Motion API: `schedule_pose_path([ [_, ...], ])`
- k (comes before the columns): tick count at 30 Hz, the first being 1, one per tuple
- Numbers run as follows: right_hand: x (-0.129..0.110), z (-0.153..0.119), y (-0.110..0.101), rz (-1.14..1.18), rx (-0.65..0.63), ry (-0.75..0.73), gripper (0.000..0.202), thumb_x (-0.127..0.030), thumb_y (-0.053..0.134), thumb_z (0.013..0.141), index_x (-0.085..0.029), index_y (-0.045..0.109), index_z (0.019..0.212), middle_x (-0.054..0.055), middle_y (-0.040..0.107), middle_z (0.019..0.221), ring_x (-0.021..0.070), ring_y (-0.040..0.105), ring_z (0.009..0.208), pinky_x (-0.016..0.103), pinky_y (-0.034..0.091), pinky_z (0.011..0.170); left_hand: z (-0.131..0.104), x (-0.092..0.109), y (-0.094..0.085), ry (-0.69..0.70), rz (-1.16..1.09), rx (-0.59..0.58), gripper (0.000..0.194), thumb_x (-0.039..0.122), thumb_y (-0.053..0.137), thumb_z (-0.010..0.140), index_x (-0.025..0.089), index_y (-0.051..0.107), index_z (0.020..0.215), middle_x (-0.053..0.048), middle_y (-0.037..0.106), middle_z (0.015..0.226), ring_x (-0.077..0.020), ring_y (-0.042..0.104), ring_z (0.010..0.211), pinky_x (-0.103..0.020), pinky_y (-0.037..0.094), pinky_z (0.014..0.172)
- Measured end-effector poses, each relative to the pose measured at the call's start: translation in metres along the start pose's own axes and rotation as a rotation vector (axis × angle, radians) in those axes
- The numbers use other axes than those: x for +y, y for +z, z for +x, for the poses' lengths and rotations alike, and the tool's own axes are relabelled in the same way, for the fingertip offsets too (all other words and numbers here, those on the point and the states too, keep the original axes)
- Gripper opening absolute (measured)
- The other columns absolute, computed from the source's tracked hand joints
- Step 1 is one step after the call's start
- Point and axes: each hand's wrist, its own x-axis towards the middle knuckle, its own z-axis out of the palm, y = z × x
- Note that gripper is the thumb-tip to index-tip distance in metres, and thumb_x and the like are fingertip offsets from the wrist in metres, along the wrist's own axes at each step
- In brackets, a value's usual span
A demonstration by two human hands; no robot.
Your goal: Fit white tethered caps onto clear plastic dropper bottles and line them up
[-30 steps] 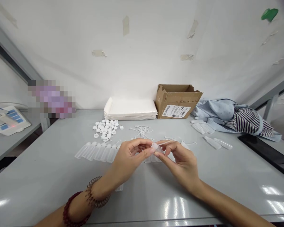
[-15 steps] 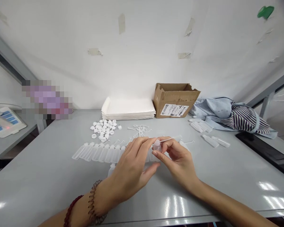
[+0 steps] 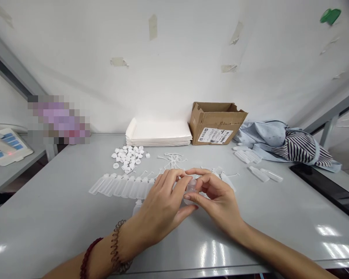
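A small translucent plastic bottle is upright between my hands, neck upward. My right hand pinches it between thumb and fingers. My left hand is on the bottle's other side, its fingertips by the neck and its thumb stretched out lower down, apart from the fingers. Whether those fingertips grip anything is hidden. Behind my left hand lies a row of similar bottles, partly covered by it. Another bottle shows just left of that hand. Thin white bent tubes lie in a loose bunch beyond the hands.
White caps are piled at the back left. White envelopes are stacked by an open cardboard box. At right lie more bottles, a blue cloth bag and a black phone-like slab.
The bottle and both hands' fingers have moved slightly down. My left fingers have curled closer to the bottle's neck. The thin white strip by my right fingers no longer shows.
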Motion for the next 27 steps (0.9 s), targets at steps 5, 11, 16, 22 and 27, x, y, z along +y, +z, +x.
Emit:
schedule_pose_path([
  [5, 0.001, 0.000, -0.001, 0.032, 0.017, 0.010, 0.021, -0.013, 0.073, 0.071, -0.021, 0.053, 0.070, 0.003, 0.065, 0.097, 0.0135, 0.062, 0.074, 0.025, 0.049, 0.058, -0.001, 0.000, -0.002, 0.047, 0.018, 0.002, 0.056, 0.024, 0.070, 0.081, 0.016, 0.040, 0.128, -0.012, 0.050, 0.115, -0.0265, 0.049, 0.105, -0.041, 0.049, 0.086],
  [11, 0.001, -0.002, -0.001, 0.069, 0.010, 0.069, 0.027, -0.014, 0.073, 0.071, -0.022, 0.048, 0.075, 0.000, 0.068, 0.098, 0.0068, 0.057, 0.058, 0.022, 0.049, 0.055, -0.001, 0.001, -0.003, 0.098, -0.007, -0.012, 0.056, 0.017, 0.069, 0.081, 0.014, 0.040, 0.129, -0.012, 0.051, 0.116, -0.0252, 0.049, 0.105, -0.039, 0.048, 0.086],
  [16, 0.002, -0.002, -0.004, -0.019, 0.009, 0.018, 0.010, -0.022, 0.061, 0.085, -0.025, 0.058, 0.095, -0.002, 0.068, 0.083, 0.0098, 0.064, 0.065, 0.022, 0.053, 0.059, 0.002, 0.001, -0.006, 0.102, -0.039, 0.047, 0.050, 0.018, 0.069, 0.081, 0.013, 0.043, 0.124, -0.011, 0.053, 0.110, -0.0232, 0.050, 0.102, -0.036, 0.048, 0.086],
  [22, 0.001, 0.000, -0.008, -0.246, 0.014, -0.161, 0.015, -0.015, 0.053, 0.090, -0.021, 0.065, 0.095, 0.001, 0.069, 0.083, 0.0098, 0.064, 0.064, 0.021, 0.054, 0.060, 0.005, -0.004, -0.011, 0.082, 0.006, 0.117, 0.050, 0.024, 0.075, 0.076, 0.013, 0.048, 0.116, -0.010, 0.057, 0.105, -0.0231, 0.052, 0.095, -0.037, 0.047, 0.081],
  [27, 0.004, 0.005, -0.011, -0.421, -0.002, -0.374, 0.018, -0.007, 0.052, 0.088, -0.019, 0.065, 0.092, 0.004, 0.070, 0.083, 0.0150, 0.066, 0.076, 0.026, 0.054, 0.066, 0.010, -0.004, -0.018, 0.093, 0.017, 0.114, 0.047, 0.028, 0.078, 0.072, 0.011, 0.051, 0.106, -0.010, 0.061, 0.096, -0.0244, 0.051, 0.092, -0.039, 0.048, 0.078],
])
